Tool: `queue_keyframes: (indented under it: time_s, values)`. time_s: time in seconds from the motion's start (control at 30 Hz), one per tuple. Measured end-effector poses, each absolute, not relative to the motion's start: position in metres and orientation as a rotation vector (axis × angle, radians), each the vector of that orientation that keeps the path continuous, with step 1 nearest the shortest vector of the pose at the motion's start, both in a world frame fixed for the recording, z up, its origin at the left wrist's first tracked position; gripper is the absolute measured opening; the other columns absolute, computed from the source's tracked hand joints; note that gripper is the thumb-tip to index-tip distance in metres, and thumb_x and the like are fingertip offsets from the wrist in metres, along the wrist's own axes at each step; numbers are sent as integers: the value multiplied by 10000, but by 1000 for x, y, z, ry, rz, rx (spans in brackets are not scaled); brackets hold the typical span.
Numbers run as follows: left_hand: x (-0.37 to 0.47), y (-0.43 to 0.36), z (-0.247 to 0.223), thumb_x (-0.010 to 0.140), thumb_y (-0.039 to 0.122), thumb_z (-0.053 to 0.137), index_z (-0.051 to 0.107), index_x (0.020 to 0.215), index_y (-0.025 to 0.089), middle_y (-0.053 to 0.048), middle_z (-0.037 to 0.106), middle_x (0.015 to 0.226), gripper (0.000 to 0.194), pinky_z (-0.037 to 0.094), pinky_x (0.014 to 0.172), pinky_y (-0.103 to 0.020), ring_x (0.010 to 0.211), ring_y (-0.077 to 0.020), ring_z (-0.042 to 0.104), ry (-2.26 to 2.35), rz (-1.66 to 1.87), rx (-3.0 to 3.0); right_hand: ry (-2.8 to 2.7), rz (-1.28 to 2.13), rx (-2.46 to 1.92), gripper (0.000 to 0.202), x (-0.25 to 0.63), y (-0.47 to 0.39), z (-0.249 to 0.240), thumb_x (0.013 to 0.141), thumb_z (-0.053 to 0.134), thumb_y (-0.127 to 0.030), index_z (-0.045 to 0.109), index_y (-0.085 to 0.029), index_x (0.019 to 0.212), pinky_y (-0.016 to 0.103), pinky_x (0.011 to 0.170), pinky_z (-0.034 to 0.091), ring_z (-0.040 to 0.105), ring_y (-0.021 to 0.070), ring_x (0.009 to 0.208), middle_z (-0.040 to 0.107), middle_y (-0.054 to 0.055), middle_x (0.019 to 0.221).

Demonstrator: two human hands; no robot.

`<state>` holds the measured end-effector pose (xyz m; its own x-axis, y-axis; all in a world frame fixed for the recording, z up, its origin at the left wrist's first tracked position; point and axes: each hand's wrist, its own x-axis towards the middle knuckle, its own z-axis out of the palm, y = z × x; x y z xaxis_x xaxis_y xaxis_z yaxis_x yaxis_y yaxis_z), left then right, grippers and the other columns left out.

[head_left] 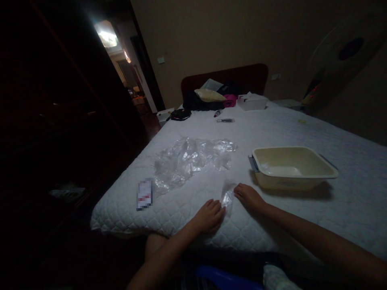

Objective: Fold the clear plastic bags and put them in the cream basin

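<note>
A small transparent plastic bag (pixel 229 198) stretches between my two hands, close to the bed's near edge. Its lower left side is in the curled fingers of my left hand (pixel 210 216). At its upper right edge, my right hand (pixel 247 196) pinches the plastic with the fingertips together. Crumpled transparent plastic sheeting (pixel 190 157) lies spread beyond the hands to the left. To the right of my right hand stands a cream plastic basin (pixel 293 183) with grey handles; nothing shows inside it.
A white quilted mattress cover (pixel 121 201) spans the bed. On it are a blurred-out flat item (pixel 144 195), a slim packaged item (pixel 225 120), a black pouch (pixel 180 114), a pillow (pixel 209 95) and a white box (pixel 252 102). A fan (pixel 347 50) stands at right.
</note>
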<state>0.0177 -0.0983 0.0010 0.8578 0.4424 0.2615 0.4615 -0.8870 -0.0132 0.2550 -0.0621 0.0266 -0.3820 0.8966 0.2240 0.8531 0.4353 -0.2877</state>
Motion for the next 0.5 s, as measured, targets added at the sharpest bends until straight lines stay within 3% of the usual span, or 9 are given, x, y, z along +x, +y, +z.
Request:
queue_keyframes:
  time_s: [0.23,0.5]
  values:
    - [11,-93,-8,873,175,369,435,1155,160,-138,559,1115,290,460,785,-348,994,-211,542,-528,-565,-2885,-2453,125,-1455,219,252,-58,28,842,406,-208,612,-168,780,272,701,381,541,166,765,599,60,818]
    - [26,-53,-23,873,173,388,470,1147,146,-134,550,1158,288,445,868,-392,1140,-222,459,-694,-729,-2878,-2469,85,-1218,281,262,-76,11,844,360,-187,587,-180,1009,335,766,411,543,205,867,609,93,990]
